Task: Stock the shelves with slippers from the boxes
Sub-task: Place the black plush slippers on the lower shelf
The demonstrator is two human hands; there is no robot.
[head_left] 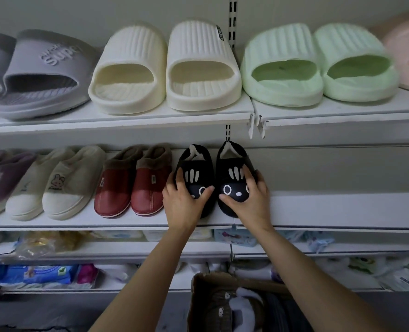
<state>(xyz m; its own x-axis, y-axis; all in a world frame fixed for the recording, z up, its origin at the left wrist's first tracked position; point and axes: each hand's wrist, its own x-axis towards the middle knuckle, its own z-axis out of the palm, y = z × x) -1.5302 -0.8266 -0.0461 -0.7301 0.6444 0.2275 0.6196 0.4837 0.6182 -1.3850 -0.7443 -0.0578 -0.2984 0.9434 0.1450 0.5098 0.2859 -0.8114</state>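
Setting the pair of black plush slippers with white cartoon faces on the middle white shelf at frame centre, the left hand curls over one toe and the right hand over the other, fingers wrapped on the uppers. To finish well, I judge the toes should line up with the red leather-look slippers just beside them, evenly spaced. More slippers wait in the brown cardboard box at lower centre.
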